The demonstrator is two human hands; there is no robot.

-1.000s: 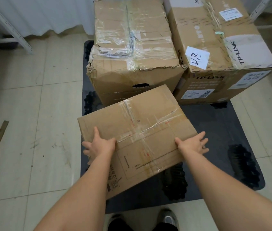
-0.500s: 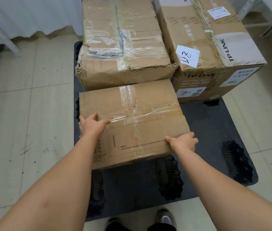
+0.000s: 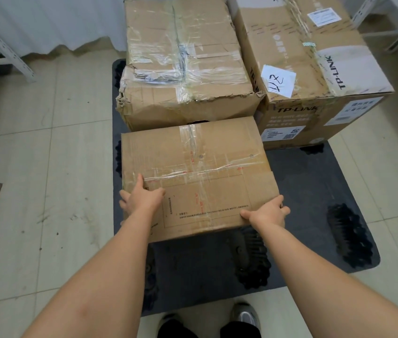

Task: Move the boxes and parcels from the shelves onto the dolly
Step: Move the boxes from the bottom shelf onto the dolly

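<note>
Your left hand and right hand clamp taped box at near corners; box sits over dark dolly, against crumpled box, beside TP-LINK box.

A black plastic dolly sits flat on the pale tiled floor. On the dolly, a crumpled, heavily taped cardboard box stands at 11 o'clock, touching a TP-LINK carton at 1 o'clock. A smaller taped box sits just in front of the crumpled one, toward 9 o'clock. The dolly's 3 to 6 o'clock part is bare, showing dark ribbed recesses.
</note>
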